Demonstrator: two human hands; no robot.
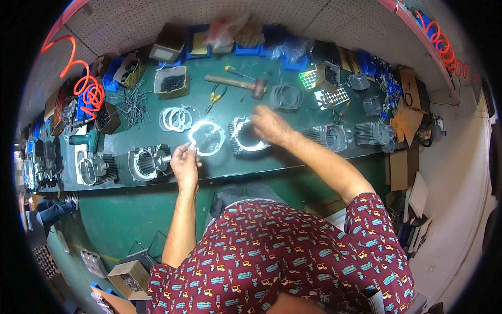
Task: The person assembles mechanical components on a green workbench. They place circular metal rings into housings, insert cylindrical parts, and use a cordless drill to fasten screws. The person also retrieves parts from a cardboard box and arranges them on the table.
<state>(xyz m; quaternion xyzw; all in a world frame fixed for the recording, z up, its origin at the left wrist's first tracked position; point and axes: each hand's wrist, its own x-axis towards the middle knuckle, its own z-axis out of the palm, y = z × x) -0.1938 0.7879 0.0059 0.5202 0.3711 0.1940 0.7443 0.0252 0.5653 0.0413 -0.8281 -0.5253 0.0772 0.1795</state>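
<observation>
Evidently to keep its opening clear, the left hand (185,165) pinches the ring gasket (223,139) by its rim, between both hands, while the right hand (271,125), grip unclear, meets the cast-metal housing (250,148) beneath, perhaps steadying it.

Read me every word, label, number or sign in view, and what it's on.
Nothing is legible.
Brown cardboard box with pale panel: any print too small.
White sheet with black dots: no readable characters.
Dark red patterned shirt: small pictures, no readable lettering.
Thin white ring gasket in left hand: none visible.
</observation>
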